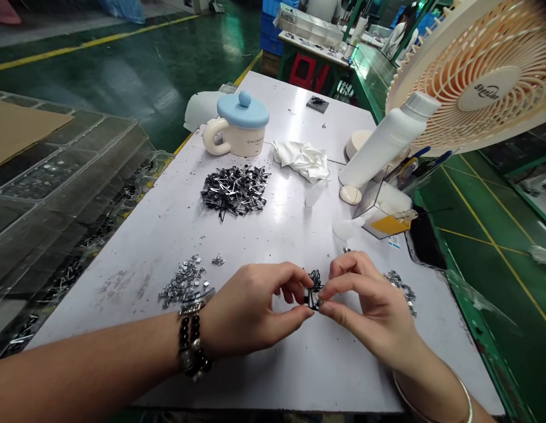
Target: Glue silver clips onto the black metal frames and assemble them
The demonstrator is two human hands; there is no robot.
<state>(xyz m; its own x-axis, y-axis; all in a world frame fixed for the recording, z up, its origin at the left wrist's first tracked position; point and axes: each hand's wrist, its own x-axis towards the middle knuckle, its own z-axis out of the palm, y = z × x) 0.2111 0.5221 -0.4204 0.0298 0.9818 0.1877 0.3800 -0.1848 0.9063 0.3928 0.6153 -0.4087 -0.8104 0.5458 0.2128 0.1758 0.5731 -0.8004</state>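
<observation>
My left hand (pixel 255 305), with beaded bracelets at the wrist, pinches the edge of a small black part with thin silver pins (pixel 312 298). Facing it, my right hand (pixel 374 302) has thumb and forefinger pressed together at the part's other side; what lies in that pinch is too small to make out. Dark pins (pixel 316 276) show just behind the fingertips. A heap of small shiny metal pieces (pixel 185 282) lies beside my left wrist. Similar pieces (pixel 400 285) are partly hidden behind my right hand. Farther back is a pile of black parts with silver pins (pixel 235 191).
A lidded mug (pixel 246 138), crumpled white tissue (pixel 302 160), white bottle (pixel 387 141), pen holder (pixel 383 205) and phone (pixel 425 238) stand or lie on the white table (pixel 277 235). A large fan (pixel 479 82) looms at right. Plastic trays (pixel 66 170) are at left.
</observation>
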